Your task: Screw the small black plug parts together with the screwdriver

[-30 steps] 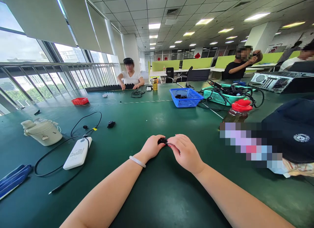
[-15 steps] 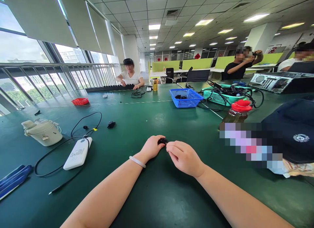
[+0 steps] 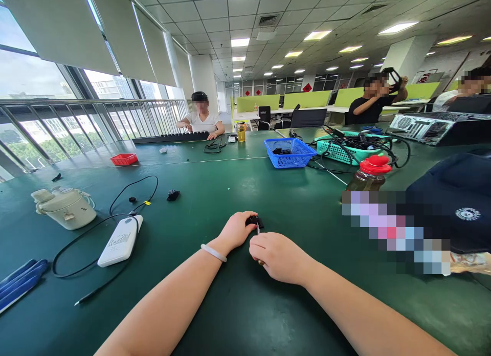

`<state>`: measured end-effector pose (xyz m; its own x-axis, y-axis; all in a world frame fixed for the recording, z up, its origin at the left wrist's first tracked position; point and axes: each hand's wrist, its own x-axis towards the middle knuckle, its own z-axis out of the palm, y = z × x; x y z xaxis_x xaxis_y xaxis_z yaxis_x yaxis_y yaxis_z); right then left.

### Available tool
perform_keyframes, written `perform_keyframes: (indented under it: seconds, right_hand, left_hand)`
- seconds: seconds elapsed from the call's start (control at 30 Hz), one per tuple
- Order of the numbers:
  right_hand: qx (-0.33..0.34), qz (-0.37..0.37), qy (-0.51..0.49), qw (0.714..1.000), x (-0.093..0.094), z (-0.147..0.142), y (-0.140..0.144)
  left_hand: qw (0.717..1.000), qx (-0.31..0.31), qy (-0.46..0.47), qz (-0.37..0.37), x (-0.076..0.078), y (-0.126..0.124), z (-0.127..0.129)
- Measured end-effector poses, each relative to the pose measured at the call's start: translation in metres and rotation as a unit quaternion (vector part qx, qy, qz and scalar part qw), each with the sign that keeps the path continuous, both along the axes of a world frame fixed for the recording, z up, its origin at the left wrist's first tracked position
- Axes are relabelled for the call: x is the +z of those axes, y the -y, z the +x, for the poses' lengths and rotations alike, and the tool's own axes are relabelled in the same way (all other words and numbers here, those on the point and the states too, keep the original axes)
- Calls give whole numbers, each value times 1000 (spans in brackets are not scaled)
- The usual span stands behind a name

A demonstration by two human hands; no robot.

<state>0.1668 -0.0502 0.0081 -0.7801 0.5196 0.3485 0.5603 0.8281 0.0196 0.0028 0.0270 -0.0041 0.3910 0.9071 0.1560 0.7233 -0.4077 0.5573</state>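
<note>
Compared to half a second earlier, the right hand [image 3: 278,254] had dropped back toward the body, fist closed around a thin tool [image 3: 258,231] poking up at the small black part [image 3: 254,221]. Left hand [image 3: 237,229] stayed put on the green table [image 3: 238,305], fingers pinching that part. Most of the tool was buried in the fist, so couldn't tell what it was.

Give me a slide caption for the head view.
Left hand holds a small black part on the green table; right hand grips a thin tool.
</note>
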Motion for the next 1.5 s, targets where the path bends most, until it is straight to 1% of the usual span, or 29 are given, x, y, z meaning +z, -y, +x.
perform_keyframes:
  seconds: [0.07,0.17,0.27,0.4,0.53,0.67,0.87,0.97,1.07,1.27,1.5]
  right_hand:
    - [-4,-51,43,998,1,-2,1]
    - [-7,-93,73,993,4,-5,3]
    - [-9,-111,86,990,6,-7,3]
    - [-8,-117,82,990,3,-7,2]
    - [-4,-122,65,990,-1,-8,0]
    - [-7,-142,32,989,-2,-8,-2]
    - [-20,-165,-74,983,-3,-5,-3]
    - [-20,-165,-134,977,-3,-2,-4]
    - [-12,-163,-168,972,-3,0,-5]
    - [-6,-165,-170,972,-5,0,-5]
    - [-11,-163,-143,976,-4,-1,-5]
  left_hand:
    - [1000,4,-1,-5,2,1,0]
    - [1000,8,-1,-9,4,3,1]
    - [1000,9,-4,-10,5,3,1]
    - [1000,10,-10,-9,4,2,1]
    - [1000,7,-8,-5,1,0,1]
    - [1000,7,-3,-2,-1,0,1]
    - [1000,6,-8,-1,-2,-1,0]
    - [1000,7,-9,-2,-2,-2,0]
    - [1000,5,-2,-1,-3,-3,-1]
    - [1000,3,2,-1,-4,-3,-1]
    - [1000,5,-1,-11,1,0,0]
